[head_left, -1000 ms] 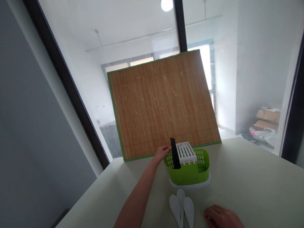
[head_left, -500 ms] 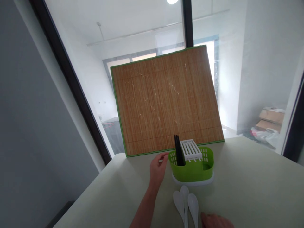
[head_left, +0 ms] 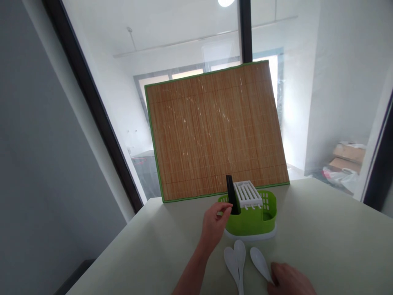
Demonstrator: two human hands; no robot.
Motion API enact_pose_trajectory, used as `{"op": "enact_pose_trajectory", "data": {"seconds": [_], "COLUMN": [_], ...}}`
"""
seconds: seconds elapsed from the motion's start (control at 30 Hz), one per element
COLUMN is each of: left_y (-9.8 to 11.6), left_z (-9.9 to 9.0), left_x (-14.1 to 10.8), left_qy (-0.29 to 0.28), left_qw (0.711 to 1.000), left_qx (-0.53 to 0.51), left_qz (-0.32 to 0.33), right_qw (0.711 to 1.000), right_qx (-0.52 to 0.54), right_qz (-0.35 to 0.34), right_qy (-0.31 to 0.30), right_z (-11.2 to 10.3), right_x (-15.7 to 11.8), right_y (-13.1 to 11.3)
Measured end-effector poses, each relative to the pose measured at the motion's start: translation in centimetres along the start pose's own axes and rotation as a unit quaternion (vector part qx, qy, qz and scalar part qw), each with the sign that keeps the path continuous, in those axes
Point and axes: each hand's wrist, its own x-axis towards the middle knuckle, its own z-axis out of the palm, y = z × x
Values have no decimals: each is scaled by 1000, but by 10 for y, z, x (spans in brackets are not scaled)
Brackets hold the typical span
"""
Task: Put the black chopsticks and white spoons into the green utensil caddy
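A green basket [head_left: 250, 224] on a white base stands on the table, with black chopsticks [head_left: 232, 196] upright in its left part and a white slotted rack [head_left: 248, 194] on top. My left hand [head_left: 216, 221] is in front of the basket's left end, thumb and index finger pinched beside the chopsticks; what they hold, if anything, is too small to tell. Near the bottom edge my right hand [head_left: 288, 279] has its fingers closed on the handle end of a white spoon [head_left: 259, 260]. Two more white spoons [head_left: 236, 262] lie to its left, partly overlapping.
Behind the basket a bamboo mat [head_left: 215, 133] with green edging leans against the glass. The pale table [head_left: 331, 229] reaches to both sides. Boxes and plastic bags [head_left: 345, 164] lie beyond the glass at the right.
My left hand has moved right, from the basket's left rim to beside the chopsticks. My right hand has shifted right, and the rightmost spoon is now turned and apart from the other two.
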Motion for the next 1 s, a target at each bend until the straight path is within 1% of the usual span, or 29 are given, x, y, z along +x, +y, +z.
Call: {"op": "enact_pose_trajectory", "data": {"seconds": [0.07, 0.13, 0.2, 0.27, 0.33, 0.4, 0.43, 0.47, 0.57, 0.63, 0.7, 0.83, 0.93, 1.0], "left_y": [-2, -4, -5, -5, -3, 1, 4, 7, 16, 21, 25, 29, 30, 31], "left_z": [5, 9, 12, 15, 18, 21, 22, 24, 28, 32, 35, 42, 47, 46], "left_x": [-3, -5, -7, -8, -10, -13, -15, -17, -25, -31, -37, -46, -51, -52], "left_qy": [-16, -28, -39, -48, -59, -75, -87, -101, -132, -133, -123, -96, -80, -67], "left_qw": [1000, 999, 998, 997, 997, 996, 995, 994, 990, 989, 986, 968, 950, 933], "left_qx": [15, 34, 49, 57, 56, 51, 48, 44, 45, 65, 106, 193, 237, 271], "left_qz": [2, 2, 1, -4, -12, -21, -24, -24, -7, 15, 47, 127, 189, 229], "right_qw": [1000, 996, 985, 973, 955, 924, 912, 906, 922, 930, 931, 929, 927, 930], "right_qx": [27, 90, 167, 223, 283, 365, 393, 404, 354, 321, 311, 320, 325, 317], "right_qz": [-3, -13, -39, -67, -90, -111, -118, -124, -140, -155, -165, -159, -156, -152], "right_qy": [2, 11, 16, 8, -8, -17, -11, 5, 67, 89, 93, 101, 103, 105], "right_z": [1, 3, 2, -3, -13, -24, -30, -35, -45, -46, -44, -34, -29, -27], "right_x": [2, 4, 7, 10, 13, 16, 18, 19, 23, 24, 25, 26, 26, 25], "right_y": [6, 10, 11, 11, 8, 5, 3, 2, 1, 1, 1, 3, 5, 5]}}
